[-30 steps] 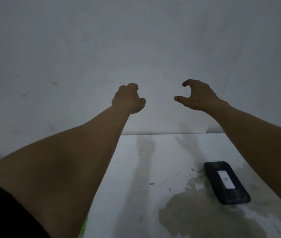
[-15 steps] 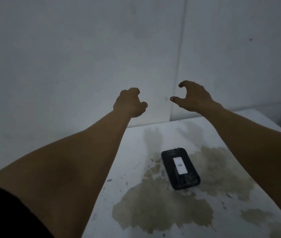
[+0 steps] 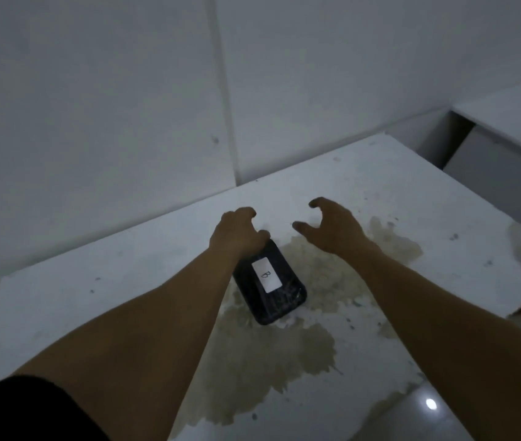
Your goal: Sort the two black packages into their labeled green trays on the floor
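Both forearms have dropped from in front of the wall to above the stained white table [image 3: 100, 268], and the view has swung so the table's right edge and the glossy floor beyond it now show. The left hand [image 3: 235, 235], fingers curled, now overlaps the far end of the black package [image 3: 281, 300]; whether it touches or pinches it cannot be told. The package, its white label [image 3: 266, 275] marked "B", lies flat near the table's centre on a brown stain [image 3: 268, 354]. The right hand [image 3: 332, 226] hovers just beside it, fingers spread and empty. Pickup appears imminent. No green tray or second package is visible.
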